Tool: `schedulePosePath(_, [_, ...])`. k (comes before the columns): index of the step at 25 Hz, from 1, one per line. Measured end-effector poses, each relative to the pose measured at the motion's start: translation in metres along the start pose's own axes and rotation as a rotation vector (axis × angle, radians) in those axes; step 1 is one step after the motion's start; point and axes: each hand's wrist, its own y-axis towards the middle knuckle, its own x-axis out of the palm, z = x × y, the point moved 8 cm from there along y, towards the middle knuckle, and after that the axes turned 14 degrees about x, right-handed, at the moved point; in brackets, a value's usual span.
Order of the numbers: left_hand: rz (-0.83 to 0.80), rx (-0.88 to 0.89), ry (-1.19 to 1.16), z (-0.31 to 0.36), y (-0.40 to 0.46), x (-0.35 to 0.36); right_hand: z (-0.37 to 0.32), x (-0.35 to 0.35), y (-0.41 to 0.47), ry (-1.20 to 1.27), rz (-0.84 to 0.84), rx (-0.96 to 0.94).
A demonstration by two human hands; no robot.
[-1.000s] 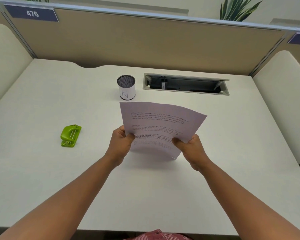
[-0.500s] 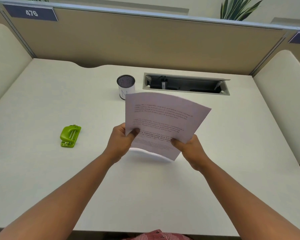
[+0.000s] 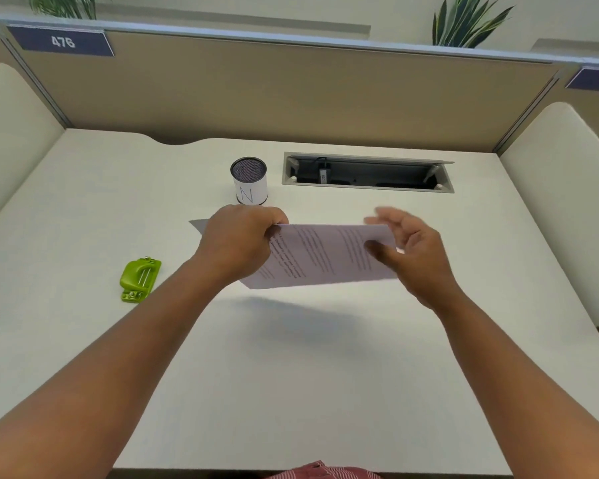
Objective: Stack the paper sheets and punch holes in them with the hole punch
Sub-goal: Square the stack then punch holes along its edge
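The printed paper sheets [image 3: 322,257] hang above the middle of the white desk [image 3: 291,375], turned sideways and nearly flat, casting a shadow below. My left hand [image 3: 239,240] grips their left edge from above. My right hand [image 3: 408,250] is at their right edge with fingers spread; its thumb lies over the paper, and the fingers do not close on it. A lime-green hole punch [image 3: 139,280] lies on the desk to the left, apart from both hands.
A mesh pen cup [image 3: 249,181] with a white label stands just behind my left hand. A recessed cable tray [image 3: 367,174] opens at the back right. Beige partition walls [image 3: 291,98] enclose the desk on three sides.
The sheets have gone from upright facing me to lying sideways and nearly flat. My right hand has let go of the bottom edge and opened; my left hand shifted to gripping from above.
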Motion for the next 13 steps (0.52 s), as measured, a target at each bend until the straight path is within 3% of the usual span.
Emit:
schedulePosePath(2, [-0.078,0.059,0.073,0.010,0.005,0.006,0.006,0.015,0.000,0.028,-0.115,0.044])
schedulePosePath(4, [-0.055,0.118,0.102,0.016,0.006,0.007,0.019,0.021,-0.002,0.041,-0.107,0.084])
schedulePosePath(6, [0.092,0.118,0.081,0.007,0.000,0.004,0.033,0.019,-0.002,0.095,-0.064,0.150])
schedulePosePath(8, [0.295,-0.047,-0.017,-0.021,-0.018,0.003,0.043,0.011,0.000,0.174,-0.042,0.177])
schedulePosePath(10, [0.442,-0.303,-0.352,-0.060,-0.043,0.018,0.048,0.004,0.000,0.250,-0.041,0.185])
schedulePosePath(12, [0.393,-0.484,-0.871,-0.082,-0.061,0.060,0.052,0.001,-0.001,0.294,-0.057,0.189])
schedulePosePath(13, [0.346,-0.483,-1.091,-0.085,-0.065,0.078,0.054,0.001,-0.002,0.309,-0.067,0.193])
